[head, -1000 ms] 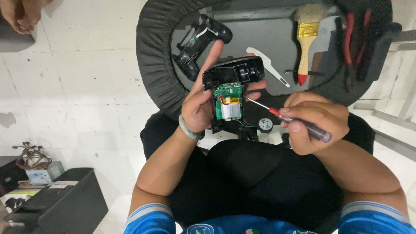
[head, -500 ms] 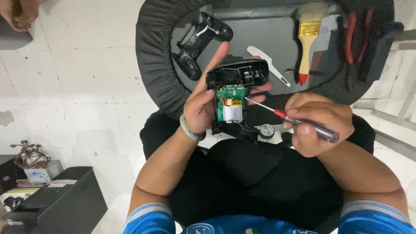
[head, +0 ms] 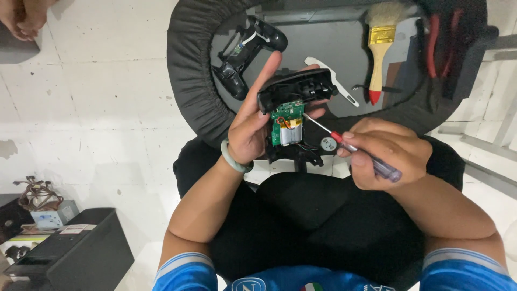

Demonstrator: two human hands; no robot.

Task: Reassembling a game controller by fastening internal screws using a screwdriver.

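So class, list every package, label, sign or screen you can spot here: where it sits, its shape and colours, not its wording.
Small box: bottom left, squarish, pale blue and white.
Label: on the black case at bottom left, a white strip with some red.
No signs or screens show.

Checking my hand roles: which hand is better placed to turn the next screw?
Right hand: it grips the screwdriver, tip at the opened controller. Left hand cradles the controller.

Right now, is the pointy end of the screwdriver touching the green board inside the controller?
Cannot tell. In the head view the screwdriver tip ends right at the green board's edge inside the opened controller, but contact isn't plainly visible.
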